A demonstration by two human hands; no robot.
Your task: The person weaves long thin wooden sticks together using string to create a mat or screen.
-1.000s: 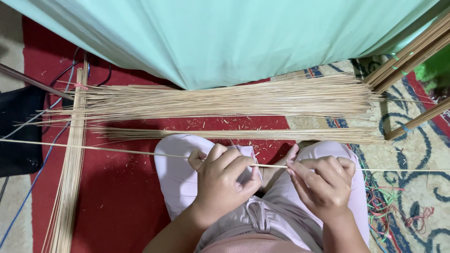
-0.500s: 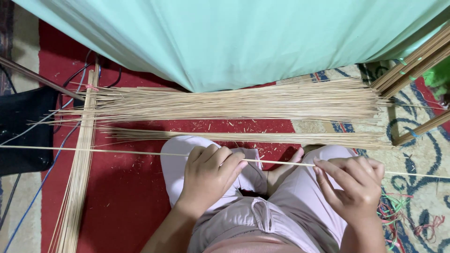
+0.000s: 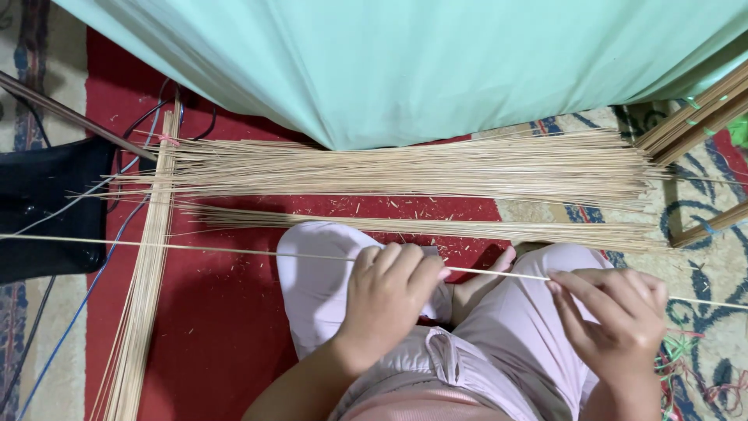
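A long thin pale stick [image 3: 195, 249] runs across my lap from far left to far right. My left hand [image 3: 389, 292] is closed around it above my left knee, which is covered in light pink cloth. My right hand [image 3: 615, 316] pinches the same stick further right, over my right knee. Beyond my knees lie a wide bundle of similar sticks [image 3: 405, 168] and a thinner bundle [image 3: 436, 226], both lengthwise on the red mat [image 3: 226, 335].
A mint green cloth [image 3: 405, 62] hangs at the top. Another bundle of sticks [image 3: 144, 288] runs down the left side. A black object [image 3: 43, 206] and cables lie at left. Wooden bars [image 3: 693, 121] stand at right on a patterned carpet [image 3: 701, 249].
My right hand has slid rightwards along the stick, away from my left hand. The view has shifted slightly to the left.
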